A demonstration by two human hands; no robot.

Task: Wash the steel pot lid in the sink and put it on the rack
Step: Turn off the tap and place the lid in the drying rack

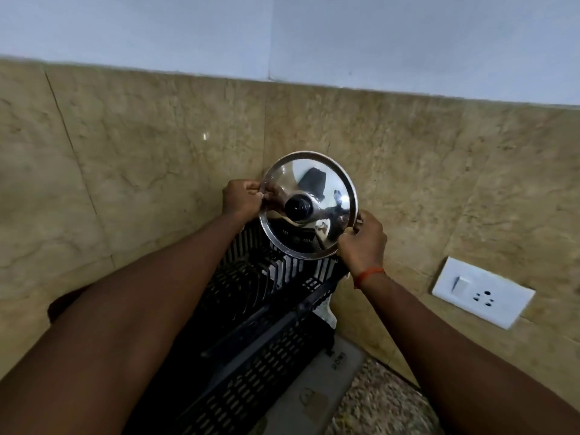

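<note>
Hands, left hand (241, 199) and right hand (364, 243), pinch steel lid (326, 196) by opposite rim edges above black rack (251, 296). Risk: a wet rim could slip and the lid clatter down.

Mirror-bright steel over matt black plastic

The pot lid (326, 196) is polished, reflective metal with a glossy black knob (298, 208); at 6 o'clock the slotted rack (251, 334) looks like dull plastic, before smooth, faintly shiny marbled wall tiles (141, 152) and a speckled stone desk (383, 403).
</note>
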